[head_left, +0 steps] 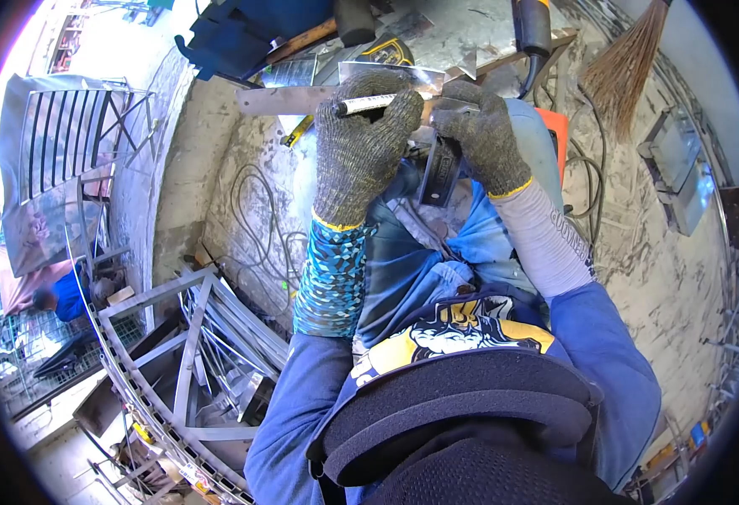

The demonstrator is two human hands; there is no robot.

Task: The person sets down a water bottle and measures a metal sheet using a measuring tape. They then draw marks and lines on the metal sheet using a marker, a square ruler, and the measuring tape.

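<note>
My left hand (365,143), in a grey knitted glove with a yellow cuff edge, is closed around a white marker (368,104). Just beyond that hand lies a flat metal strip (279,101), its left end sticking out past the glove. My right hand (483,139), gloved the same way, closes on a square with a black handle (441,172), which hangs down between my knees. The fingers of the right hand hide part of the square, and its contact with the strip is unclear. A yellow-and-black tape measure (389,52) rests beyond the left hand.
An angle grinder (534,38) lies at the top. Right of it are a cable (597,168) and a straw broom (626,63). An orange object (555,139) stands beside my right knee. A welded metal frame (188,353) and long metal bars fill the lower left. Another person (66,295) is far left.
</note>
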